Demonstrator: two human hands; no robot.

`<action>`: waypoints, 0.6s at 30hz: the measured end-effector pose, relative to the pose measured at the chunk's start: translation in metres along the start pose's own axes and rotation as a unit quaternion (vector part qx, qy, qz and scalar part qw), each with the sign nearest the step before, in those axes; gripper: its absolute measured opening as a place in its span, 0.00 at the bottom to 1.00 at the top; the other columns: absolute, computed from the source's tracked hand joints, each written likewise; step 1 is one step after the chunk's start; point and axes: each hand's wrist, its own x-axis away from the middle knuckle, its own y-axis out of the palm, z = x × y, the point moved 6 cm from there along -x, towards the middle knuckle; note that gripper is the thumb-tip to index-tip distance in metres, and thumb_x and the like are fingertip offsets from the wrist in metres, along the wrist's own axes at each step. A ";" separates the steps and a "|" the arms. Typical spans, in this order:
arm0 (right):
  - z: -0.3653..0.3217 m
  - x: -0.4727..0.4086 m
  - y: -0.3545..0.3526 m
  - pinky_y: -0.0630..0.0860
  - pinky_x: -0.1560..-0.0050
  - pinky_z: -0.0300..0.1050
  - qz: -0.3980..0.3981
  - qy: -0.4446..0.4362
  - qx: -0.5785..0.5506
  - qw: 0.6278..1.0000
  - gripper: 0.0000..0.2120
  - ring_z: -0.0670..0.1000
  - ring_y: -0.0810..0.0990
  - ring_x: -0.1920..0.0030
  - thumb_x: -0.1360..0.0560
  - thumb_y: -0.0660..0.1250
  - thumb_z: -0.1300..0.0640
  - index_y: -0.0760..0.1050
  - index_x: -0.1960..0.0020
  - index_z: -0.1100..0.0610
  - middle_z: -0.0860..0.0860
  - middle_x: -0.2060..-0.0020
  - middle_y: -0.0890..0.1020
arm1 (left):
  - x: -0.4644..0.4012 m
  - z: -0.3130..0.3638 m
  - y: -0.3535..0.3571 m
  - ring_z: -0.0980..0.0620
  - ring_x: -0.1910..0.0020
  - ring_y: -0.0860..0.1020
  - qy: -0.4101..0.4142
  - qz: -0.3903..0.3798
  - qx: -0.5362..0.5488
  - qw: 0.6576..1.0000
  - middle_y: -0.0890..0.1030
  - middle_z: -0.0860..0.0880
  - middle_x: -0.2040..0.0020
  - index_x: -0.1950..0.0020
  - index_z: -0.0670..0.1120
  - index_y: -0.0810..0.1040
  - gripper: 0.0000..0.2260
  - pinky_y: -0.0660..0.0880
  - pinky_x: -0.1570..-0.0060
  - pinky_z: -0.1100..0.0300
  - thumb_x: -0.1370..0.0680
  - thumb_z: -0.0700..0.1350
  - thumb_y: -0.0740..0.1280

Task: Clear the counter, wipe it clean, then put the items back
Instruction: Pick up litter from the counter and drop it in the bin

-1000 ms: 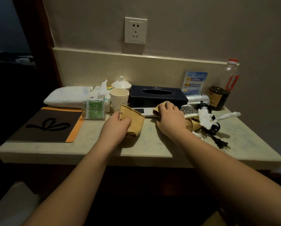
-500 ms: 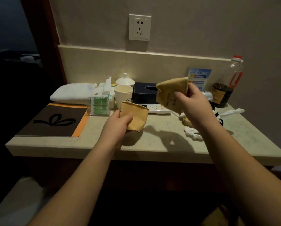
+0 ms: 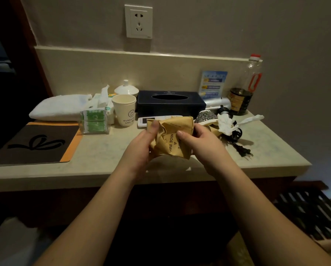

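Surface [image 3: 107, 160]: pale stone top running along the wall, carrying everything below.
Mat [image 3: 36, 144]: dark brown with an orange border and a black ribbon mark, flat on the far left of the surface.
Folded towel [image 3: 59, 106]: white, lying behind the mat against the wall.
Tissue box [image 3: 170, 102]: dark blue, oval slot on top, at the back centre.
Bottle [image 3: 243, 89]: clear plastic with a red cap and red handle, dark liquid at its base, upright in the back right corner.
Crumpled paper cups [image 3: 172, 137]: tan, printed "NICE DAY", crushed together and held just above the middle of the surface, in front of the tissue box.
Left hand [image 3: 141, 144]: fingers curled round the left side of the crumpled paper cups, thumb pressed on the top edge.
Right hand [image 3: 201, 143]: fingers wrapped round the right side of the same bundle, thumb on its front.
White cup [image 3: 124, 110]: upright with a smiley print, just left of the tissue box.
Green packets [image 3: 94, 120]: in a clear holder beside the white cup.
Remote [image 3: 144, 121]: white, partly hidden behind the bundle.
Crumpled tissue [image 3: 226, 122]: white, resting on a black power cord [image 3: 241, 148] at the right.
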 end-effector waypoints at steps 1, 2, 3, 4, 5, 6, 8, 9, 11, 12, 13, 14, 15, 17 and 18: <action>0.000 0.001 -0.001 0.79 0.51 0.44 0.007 -0.006 0.017 1.000 0.14 0.45 0.81 0.49 0.24 0.67 0.49 0.74 0.40 0.49 0.45 0.50 0.82 | 0.000 0.000 0.003 0.47 0.39 0.77 0.013 -0.008 -0.041 0.999 0.81 0.49 0.43 0.43 0.53 0.76 0.21 0.74 0.39 0.48 0.30 0.63 0.66; -0.001 0.003 -0.002 0.79 0.51 0.43 0.013 -0.014 0.037 0.999 0.14 0.44 0.80 0.50 0.24 0.67 0.49 0.74 0.40 0.49 0.44 0.50 0.82 | -0.001 0.000 0.005 0.49 0.40 0.77 0.024 -0.004 -0.082 0.996 0.80 0.51 0.43 0.41 0.53 0.74 0.20 0.74 0.40 0.50 0.28 0.60 0.69; -0.001 0.004 -0.002 0.79 0.52 0.42 0.019 -0.022 0.055 0.998 0.14 0.44 0.80 0.50 0.24 0.67 0.49 0.74 0.40 0.48 0.44 0.51 0.81 | -0.003 -0.002 0.005 0.50 0.41 0.77 0.029 0.008 -0.115 0.993 0.80 0.51 0.43 0.38 0.52 0.73 0.20 0.75 0.41 0.50 0.27 0.56 0.71; -0.001 0.005 -0.002 0.78 0.53 0.40 0.025 -0.030 0.072 0.997 0.14 0.43 0.79 0.51 0.24 0.67 0.48 0.74 0.40 0.48 0.43 0.52 0.81 | -0.004 -0.003 0.005 0.49 0.42 0.77 0.030 0.019 -0.133 0.991 0.80 0.51 0.43 0.37 0.52 0.73 0.20 0.75 0.41 0.48 0.27 0.54 0.72; -0.001 0.005 -0.002 0.77 0.55 0.38 0.033 -0.037 0.090 0.995 0.13 0.42 0.79 0.52 0.24 0.67 0.48 0.74 0.40 0.48 0.42 0.53 0.80 | -0.005 -0.005 0.005 0.49 0.43 0.78 0.029 0.027 -0.139 0.989 0.80 0.51 0.44 0.38 0.53 0.74 0.19 0.76 0.42 0.45 0.27 0.53 0.72; 0.000 0.006 -0.002 0.75 0.57 0.36 0.040 -0.045 0.112 0.992 0.13 0.40 0.78 0.53 0.24 0.66 0.48 0.74 0.40 0.47 0.40 0.55 0.79 | -0.006 -0.006 0.006 0.48 0.45 0.78 0.028 0.031 -0.138 0.989 0.81 0.51 0.46 0.41 0.54 0.75 0.16 0.77 0.43 0.44 0.27 0.53 0.72; 0.000 0.006 -0.004 0.72 0.60 0.33 0.049 -0.058 0.157 0.985 0.14 0.38 0.76 0.54 0.24 0.66 0.46 0.73 0.40 0.47 0.39 0.56 0.77 | -0.008 -0.009 0.006 0.48 0.46 0.79 0.029 0.033 -0.140 0.989 0.81 0.51 0.48 0.45 0.56 0.76 0.11 0.79 0.47 0.44 0.26 0.52 0.71; 0.001 0.006 -0.007 0.71 0.61 0.33 0.052 -0.060 0.174 0.982 0.15 0.38 0.75 0.55 0.24 0.66 0.45 0.73 0.39 0.48 0.39 0.55 0.77 | -0.009 -0.009 0.006 0.50 0.47 0.79 0.031 0.037 -0.145 0.988 0.81 0.52 0.49 0.46 0.55 0.76 0.10 0.79 0.48 0.47 0.25 0.52 0.71; 0.004 0.005 -0.021 0.71 0.62 0.32 0.072 -0.064 0.194 0.976 0.16 0.38 0.76 0.56 0.24 0.65 0.44 0.72 0.40 0.49 0.41 0.53 0.77 | -0.012 -0.009 0.002 0.53 0.49 0.80 0.035 0.050 -0.155 0.986 0.82 0.53 0.50 0.47 0.55 0.75 0.07 0.78 0.51 0.54 0.24 0.50 0.69; 0.005 0.006 -0.032 0.71 0.61 0.33 0.095 -0.074 0.204 0.972 0.16 0.39 0.76 0.56 0.24 0.65 0.44 0.73 0.40 0.50 0.42 0.53 0.77 | -0.013 -0.008 0.001 0.54 0.50 0.80 0.036 0.055 -0.155 0.986 0.82 0.53 0.50 0.47 0.55 0.75 0.07 0.78 0.52 0.56 0.23 0.50 0.69; 0.006 0.006 -0.044 0.73 0.59 0.35 0.121 -0.086 0.220 0.964 0.15 0.40 0.76 0.56 0.24 0.65 0.45 0.74 0.41 0.51 0.43 0.54 0.77 | -0.014 -0.007 -0.001 0.54 0.50 0.80 0.035 0.059 -0.153 0.986 0.82 0.53 0.50 0.47 0.55 0.75 0.06 0.78 0.53 0.57 0.23 0.49 0.69; 0.007 0.007 -0.056 0.75 0.57 0.38 0.146 -0.094 0.242 0.955 0.14 0.41 0.76 0.56 0.23 0.65 0.47 0.74 0.42 0.52 0.44 0.54 0.77 | -0.014 -0.007 -0.002 0.54 0.50 0.80 0.035 0.061 -0.148 0.986 0.82 0.53 0.50 0.47 0.55 0.75 0.06 0.77 0.54 0.57 0.23 0.49 0.69; 0.009 0.008 -0.068 0.75 0.55 0.40 0.168 -0.100 0.265 0.944 0.13 0.42 0.76 0.56 0.23 0.65 0.49 0.75 0.42 0.53 0.45 0.53 0.77 | -0.015 -0.007 -0.003 0.54 0.50 0.81 0.034 0.064 -0.143 0.987 0.82 0.52 0.50 0.47 0.54 0.75 0.06 0.78 0.54 0.57 0.23 0.48 0.69; 0.012 0.006 -0.089 0.72 0.54 0.39 0.206 -0.103 0.303 0.925 0.12 0.43 0.75 0.55 0.23 0.65 0.52 0.75 0.40 0.55 0.47 0.51 0.76 | -0.015 -0.007 -0.003 0.53 0.51 0.81 0.031 0.067 -0.136 0.988 0.82 0.52 0.51 0.47 0.54 0.75 0.06 0.78 0.56 0.58 0.23 0.47 0.69; 0.012 0.003 -0.098 0.70 0.53 0.39 0.222 -0.104 0.323 0.914 0.13 0.45 0.74 0.52 0.23 0.65 0.53 0.75 0.40 0.55 0.48 0.49 0.76 | -0.015 -0.006 -0.003 0.54 0.51 0.81 0.032 0.070 -0.134 0.988 0.82 0.52 0.51 0.47 0.53 0.75 0.06 0.78 0.56 0.58 0.23 0.47 0.69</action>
